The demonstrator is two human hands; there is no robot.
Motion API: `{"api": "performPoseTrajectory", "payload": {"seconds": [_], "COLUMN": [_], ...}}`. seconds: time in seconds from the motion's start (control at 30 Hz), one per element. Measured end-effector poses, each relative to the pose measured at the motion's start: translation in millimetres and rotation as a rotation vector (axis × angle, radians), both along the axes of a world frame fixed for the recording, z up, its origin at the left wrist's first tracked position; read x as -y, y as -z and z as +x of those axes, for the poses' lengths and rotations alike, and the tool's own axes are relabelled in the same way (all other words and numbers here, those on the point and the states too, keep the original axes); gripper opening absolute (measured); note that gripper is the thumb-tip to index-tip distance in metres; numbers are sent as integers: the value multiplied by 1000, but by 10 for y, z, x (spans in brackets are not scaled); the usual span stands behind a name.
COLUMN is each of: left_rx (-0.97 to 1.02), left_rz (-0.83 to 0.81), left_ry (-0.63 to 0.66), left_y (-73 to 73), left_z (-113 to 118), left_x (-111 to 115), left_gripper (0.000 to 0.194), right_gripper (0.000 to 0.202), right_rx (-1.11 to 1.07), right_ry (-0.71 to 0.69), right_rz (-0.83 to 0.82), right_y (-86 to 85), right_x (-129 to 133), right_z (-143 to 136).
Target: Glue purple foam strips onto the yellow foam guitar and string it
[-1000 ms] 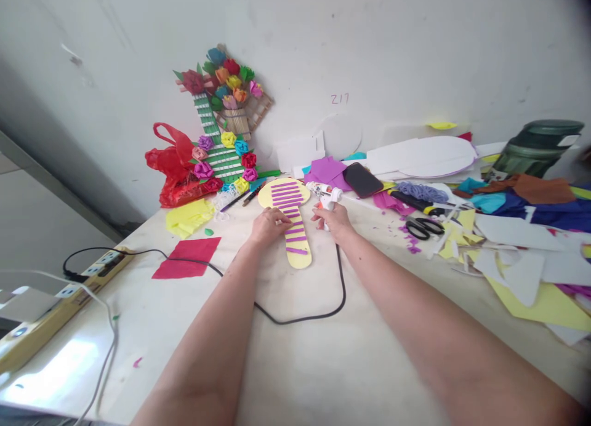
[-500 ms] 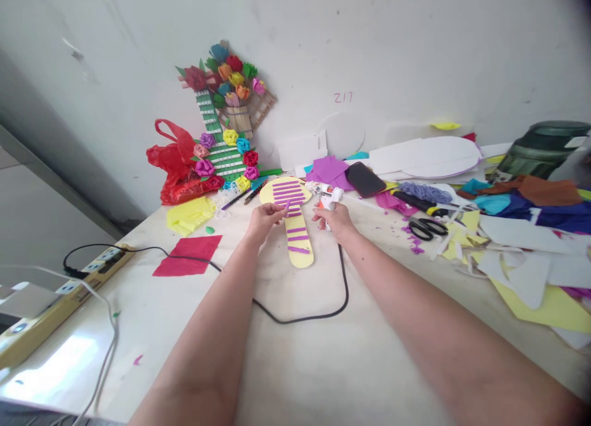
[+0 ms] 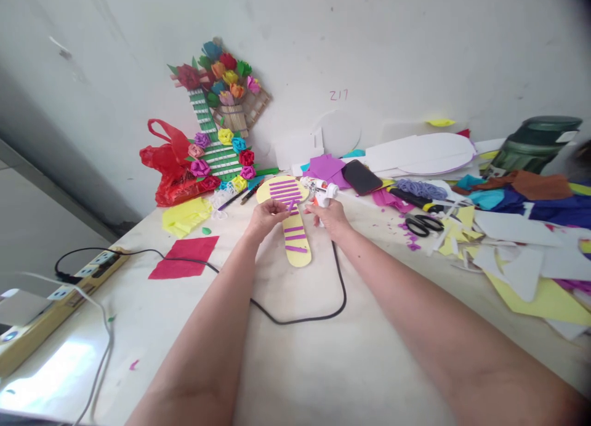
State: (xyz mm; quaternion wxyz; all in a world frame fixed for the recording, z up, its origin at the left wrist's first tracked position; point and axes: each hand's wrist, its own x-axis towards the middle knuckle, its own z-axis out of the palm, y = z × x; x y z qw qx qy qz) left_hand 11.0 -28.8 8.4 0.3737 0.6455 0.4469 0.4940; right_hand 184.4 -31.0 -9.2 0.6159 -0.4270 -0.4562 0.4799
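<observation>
Strips in purple [image 3: 295, 237] lie across the yellow cutout [image 3: 293, 221] on the table [image 3: 295, 364], and the left hand [image 3: 270, 220] pinches one loose strip [image 3: 291, 205] over them. The right hand [image 3: 329, 218] grips a glue gun [image 3: 327, 194] near that strip, so gluing seems the step in hand; the next move likely calls for laying it level across the bare gap.

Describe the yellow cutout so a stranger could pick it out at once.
On the pale table, look between the left hand and the right hand. The yellow cutout lies there, broad end toward the wall, narrow stem toward the person. Unlike the plain yellow sheet at the right, it carries a ladder of purple strips.
</observation>
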Motion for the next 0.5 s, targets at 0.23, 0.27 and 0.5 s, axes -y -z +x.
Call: {"api": "performPoseTrajectory", "payload": {"seconds": [0.23,0.27,0.5], "left_rx": [-247,-253,-108], "left_rz": [137,134,-13], "left_ry": [44,49,82], "left_y": [-82,-92,-144], "left_z": [112,135,141], "left_x": [50,60,95], "left_gripper": [22,22,30], "right_gripper": [27,26,26], "right_rx": [-59,-48,22], "right_ry": [35,52,132], "right_rz": [-34,-42,-69], "right_y": [-69,-71,-70], "right_x": [23,24,11], "right_z": [-91,-95,-86]}}
